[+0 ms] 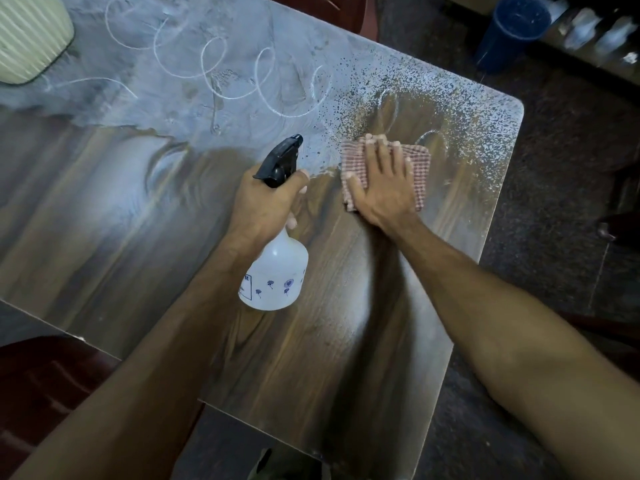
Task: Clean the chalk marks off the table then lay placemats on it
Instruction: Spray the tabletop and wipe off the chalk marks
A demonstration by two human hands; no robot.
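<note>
White looping chalk marks (pixel 221 64) run across the far part of the dark wood-grain table (pixel 104 237). Spray droplets (pixel 433 98) speckle the far right corner. My left hand (pixel 266 202) grips the neck of a translucent spray bottle (pixel 277 275) with a black trigger head pointing toward the droplets. My right hand (pixel 384 181) presses flat, fingers straight, on a folded red-and-white checked cloth (pixel 420 168) lying on the wet patch.
A pale green ribbed placemat (pixel 31 32) lies at the table's far left corner. A blue bucket (pixel 512 29) stands on the floor beyond the table. Dark red chairs sit at the near left (pixel 41 393) and the far edge (pixel 329 8).
</note>
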